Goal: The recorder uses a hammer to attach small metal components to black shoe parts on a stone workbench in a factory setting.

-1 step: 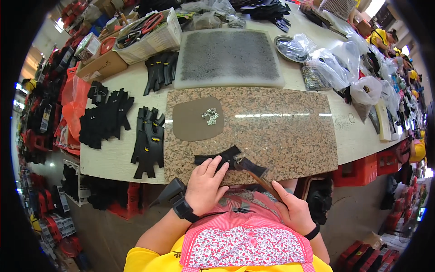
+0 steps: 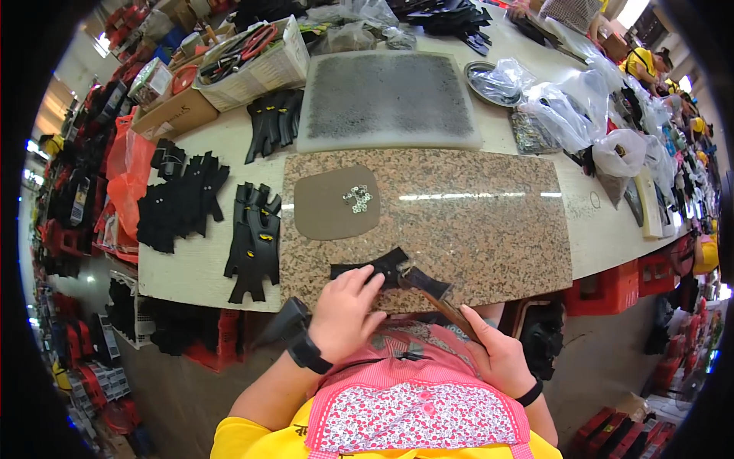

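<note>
My left hand (image 2: 348,302) lies with fingers stretched over a black branched strap piece (image 2: 391,258), pressing it on the speckled stone slab (image 2: 489,229). The thumb stands apart from the fingers. My right hand (image 2: 493,352) is closed round the wooden handle of a hammer (image 2: 430,283). The hammer's dark head rests low, at the right end of the strap piece; whether it touches cannot be made out. Farther up the slab, a brown mat (image 2: 325,210) bears a cluster of small metal rings (image 2: 358,199).
Left of the slab lie stacked black cut pieces with yellow marks (image 2: 252,237) and a black pile (image 2: 180,203). Beyond it are a white block with a blackened top (image 2: 388,99), a tool box (image 2: 256,73) and plastic bags (image 2: 562,115). Red crates (image 2: 604,289) stand below the table edge.
</note>
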### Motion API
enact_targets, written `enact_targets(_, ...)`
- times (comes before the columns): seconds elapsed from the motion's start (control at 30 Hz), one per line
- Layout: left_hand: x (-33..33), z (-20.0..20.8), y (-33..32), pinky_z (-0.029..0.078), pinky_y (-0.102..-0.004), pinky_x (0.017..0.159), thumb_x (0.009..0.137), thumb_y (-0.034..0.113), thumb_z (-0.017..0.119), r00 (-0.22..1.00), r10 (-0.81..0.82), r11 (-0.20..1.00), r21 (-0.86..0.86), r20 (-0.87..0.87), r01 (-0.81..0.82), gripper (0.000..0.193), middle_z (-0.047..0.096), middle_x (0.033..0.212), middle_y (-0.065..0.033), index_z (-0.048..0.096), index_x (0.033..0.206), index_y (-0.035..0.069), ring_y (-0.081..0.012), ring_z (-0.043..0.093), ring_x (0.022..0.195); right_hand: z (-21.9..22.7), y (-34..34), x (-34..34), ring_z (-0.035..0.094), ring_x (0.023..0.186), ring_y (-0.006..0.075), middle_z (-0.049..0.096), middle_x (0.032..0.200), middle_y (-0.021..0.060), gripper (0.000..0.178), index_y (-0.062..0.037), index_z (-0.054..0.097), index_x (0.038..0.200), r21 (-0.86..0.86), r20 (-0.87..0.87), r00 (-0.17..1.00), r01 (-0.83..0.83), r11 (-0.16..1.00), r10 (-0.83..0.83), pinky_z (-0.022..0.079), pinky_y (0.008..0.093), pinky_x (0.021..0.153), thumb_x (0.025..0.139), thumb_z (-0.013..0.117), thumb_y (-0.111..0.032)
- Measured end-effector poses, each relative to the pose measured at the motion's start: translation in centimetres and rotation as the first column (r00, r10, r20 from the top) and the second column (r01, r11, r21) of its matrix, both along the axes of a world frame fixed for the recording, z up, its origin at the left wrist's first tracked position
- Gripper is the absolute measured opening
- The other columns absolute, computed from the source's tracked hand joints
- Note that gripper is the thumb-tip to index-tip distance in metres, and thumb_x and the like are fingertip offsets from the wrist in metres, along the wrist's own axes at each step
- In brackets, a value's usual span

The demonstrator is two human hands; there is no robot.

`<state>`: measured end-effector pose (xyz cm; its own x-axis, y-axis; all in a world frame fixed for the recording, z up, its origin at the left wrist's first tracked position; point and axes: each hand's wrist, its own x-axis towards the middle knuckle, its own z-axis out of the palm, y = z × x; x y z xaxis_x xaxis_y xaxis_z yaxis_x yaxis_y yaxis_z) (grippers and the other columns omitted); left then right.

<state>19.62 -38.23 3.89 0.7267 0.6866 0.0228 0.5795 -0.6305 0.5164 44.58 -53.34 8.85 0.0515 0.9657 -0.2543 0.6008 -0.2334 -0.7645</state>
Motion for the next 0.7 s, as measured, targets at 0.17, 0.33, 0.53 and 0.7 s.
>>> enact_targets(0.17,0.0,3.9,6.9,0.045,-0.0414,0.097,0.084,0.014,0.067,0.978,0.151,0.979,0.115,0.142,-0.168,0.043,0.059,0.120,-0.0187,0.057,0.124,0.001,-0.0362,0.055,0.113,-0.9,0.2,0.2,0.064,0.080,0.0360,0.064,0.091,0.0171,0.048,-0.0080,0.054,0.132,0.182,-0.049,0.996,0.086,0.979,-0.078,0.051,0.0358,0.071,0.085,0.063,-0.005)
enact_targets(0.33,1.2,-0.4,14.1,0.050,-0.0416,0.083,0.083,0.010,0.066,0.980,0.166,0.972,0.150,0.111,-0.182,0.024,0.063,0.101,-0.0139,0.063,0.106,0.005,-0.0342,0.061,0.096,-0.8,0.8,0.3,0.065,0.084,0.0348,0.064,0.095,0.0187,0.043,-0.0024,0.056,0.126,0.126,-0.047,0.997,0.074,0.989,-0.068,0.051,0.0347,0.074,0.084,0.062,-0.001)
enact_targets(0.53,2.5,-2.3,16.5,0.052,-0.0427,0.076,0.085,0.013,0.063,0.986,0.164,0.972,0.165,0.024,-0.166,0.008,0.063,0.092,-0.0106,0.066,0.091,0.008,-0.0324,0.063,0.086,-0.9,1.0,0.4,0.066,0.085,0.0331,0.064,0.095,0.0201,0.043,0.0002,0.055,0.126,0.130,-0.031,0.997,0.080,0.988,-0.076,0.051,0.0337,0.076,0.083,0.062,0.002)
enact_targets(0.7,2.7,-3.4,16.4,0.053,-0.0418,0.072,0.084,0.014,0.064,0.987,0.152,0.950,0.283,-0.061,-0.128,0.005,0.062,0.088,-0.0095,0.066,0.085,0.009,-0.0316,0.064,0.083,-1.0,1.2,0.2,0.066,0.082,0.0322,0.063,0.092,0.0190,0.045,-0.0012,0.055,0.127,0.108,-0.062,0.995,0.081,0.991,-0.075,0.051,0.0337,0.074,0.083,0.063,0.002)
